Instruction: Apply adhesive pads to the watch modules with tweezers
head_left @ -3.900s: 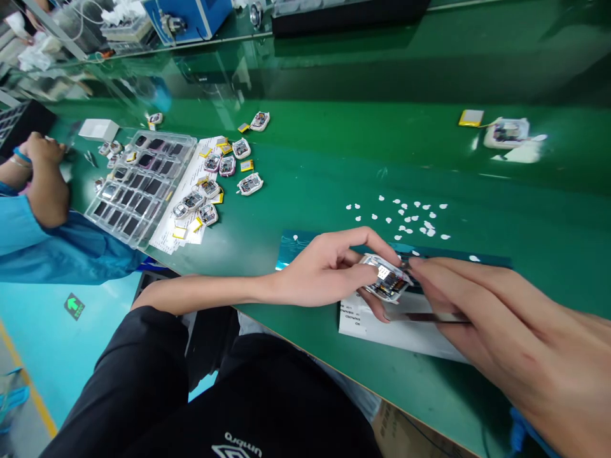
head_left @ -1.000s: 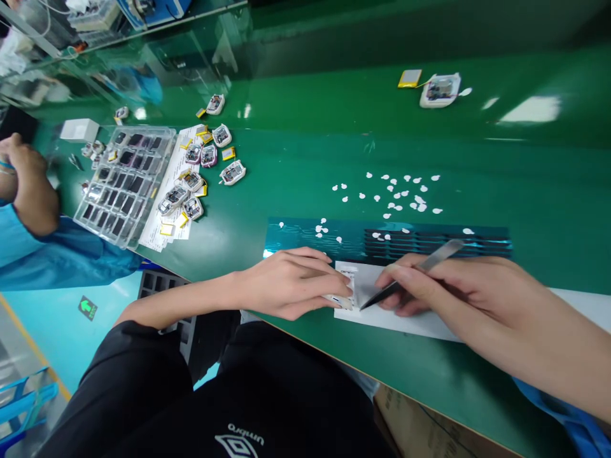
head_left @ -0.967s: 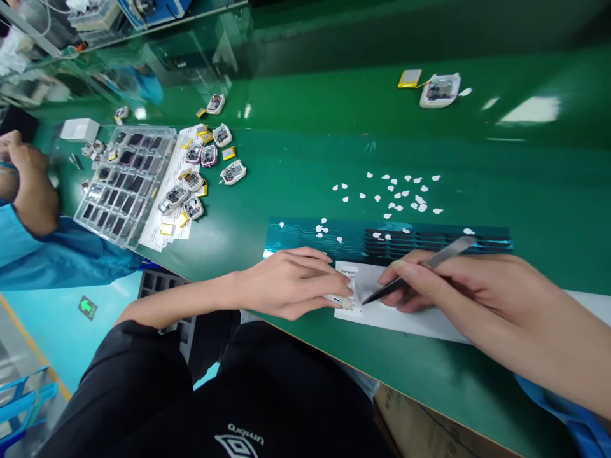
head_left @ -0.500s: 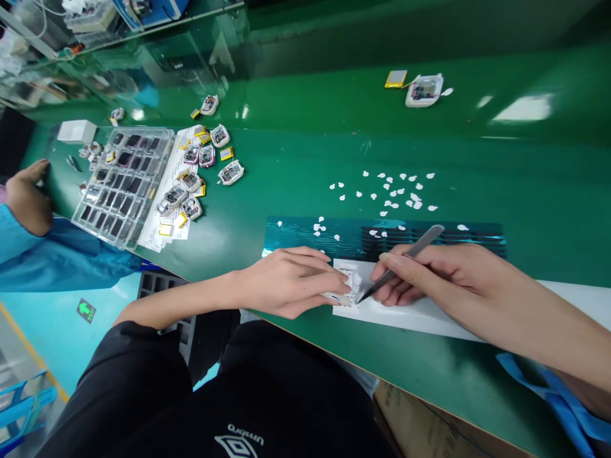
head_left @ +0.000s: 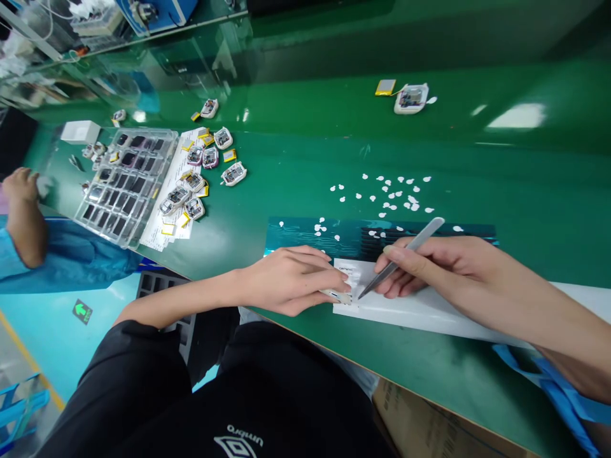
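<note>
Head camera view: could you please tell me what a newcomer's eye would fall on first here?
At near centre, the right hand holds slim metal tweezers, tip down on a white paper strip that the left hand pins flat. Small white paper scraps dot the glossy green table beyond; far left lies a clear compartment tray.

Open green bench lies between the person's hands and the clear tray far left; scattered white paper bits and a teal foil sheet crowd the ground just beyond, loose watch modules cluster beside the tray, and a co-worker's arm blocks the left edge
</note>
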Available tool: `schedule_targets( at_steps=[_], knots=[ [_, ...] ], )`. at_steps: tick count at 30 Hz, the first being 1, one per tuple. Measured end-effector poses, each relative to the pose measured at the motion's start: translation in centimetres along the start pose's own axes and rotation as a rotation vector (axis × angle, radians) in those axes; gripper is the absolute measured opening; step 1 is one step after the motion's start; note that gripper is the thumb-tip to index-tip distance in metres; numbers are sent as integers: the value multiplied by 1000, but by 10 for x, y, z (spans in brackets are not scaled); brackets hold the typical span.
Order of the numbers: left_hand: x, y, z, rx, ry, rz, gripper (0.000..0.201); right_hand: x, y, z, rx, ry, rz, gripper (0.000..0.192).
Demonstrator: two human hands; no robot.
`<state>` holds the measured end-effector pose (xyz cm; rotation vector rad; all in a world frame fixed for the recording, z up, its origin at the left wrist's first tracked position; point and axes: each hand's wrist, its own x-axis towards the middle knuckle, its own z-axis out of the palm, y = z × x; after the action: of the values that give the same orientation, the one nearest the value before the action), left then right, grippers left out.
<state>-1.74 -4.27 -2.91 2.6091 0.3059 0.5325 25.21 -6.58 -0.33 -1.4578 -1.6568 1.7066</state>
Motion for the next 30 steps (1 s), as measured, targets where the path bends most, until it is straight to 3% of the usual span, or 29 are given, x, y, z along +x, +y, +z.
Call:
schedule_targets(
  at_steps=[15,18,22,24,26,28,30],
  knots=[
    [2,-1,0,32,53,55,21,1,7,-3,-46,2,-91,62],
    [2,-1,0,42,72,62,20,-3,5,-8,-38,116,-113,59],
    [4,4,-3,-52,162,139,14,-9,-3,-9,-32,397,-192,52],
    [9,8,-7,-239,234,41,14,-12,-9,-6,60,530,-260,47],
    [19,12,-11,-493,260,-215,16,-16,-14,0,174,620,-314,40],
    [32,13,-14,-751,217,-445,19,-20,-17,5,178,685,-323,37],
    [43,13,-15,-966,146,-518,22,-24,-19,10,72,721,-291,38]
  ],
)
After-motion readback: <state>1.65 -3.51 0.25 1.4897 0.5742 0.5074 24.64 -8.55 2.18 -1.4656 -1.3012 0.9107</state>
